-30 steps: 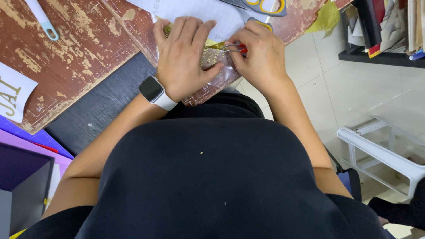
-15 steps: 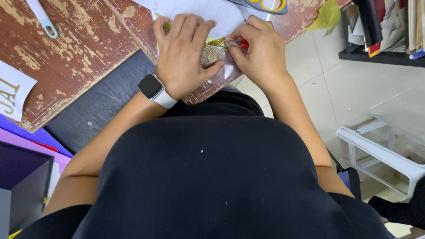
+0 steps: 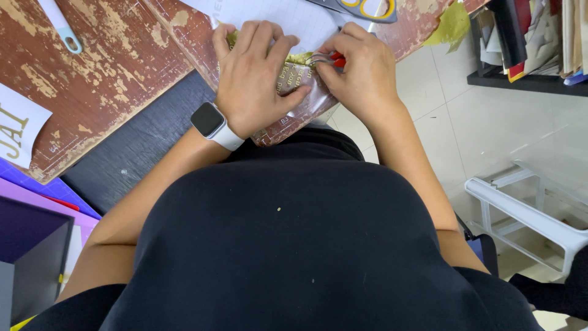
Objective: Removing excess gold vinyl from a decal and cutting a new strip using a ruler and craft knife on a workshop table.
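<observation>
Plainly, the work at the far edge of the worn cutting mat [image 3: 110, 67]:

Left hand [image 3: 254, 79]: laid flat with fingers spread, pressed down on the gold sheet [image 3: 294, 73] (a white smartwatch [image 3: 211, 122] is worn on the wrist).

Right hand [image 3: 361, 73]: curled tight, a small red-handled tool [image 3: 334, 59] pinched between thumb and fingertips.

Gold sheet: kept between the two hands, on the mat, just near of the white paper [image 3: 294, 18].

Doing it well: the sheet is best held still by steady downward pressure close to the tool's tip, and the tool is best guided in short, controlled moves so the thin foil is not torn.

Hidden: the tool's tip and most of the sheet are covered by the fingers; what kind of tool it is cannot be told.

Cut off: the yellow-handled scissors [image 3: 367, 7] are only partly seen at the far edge.
</observation>
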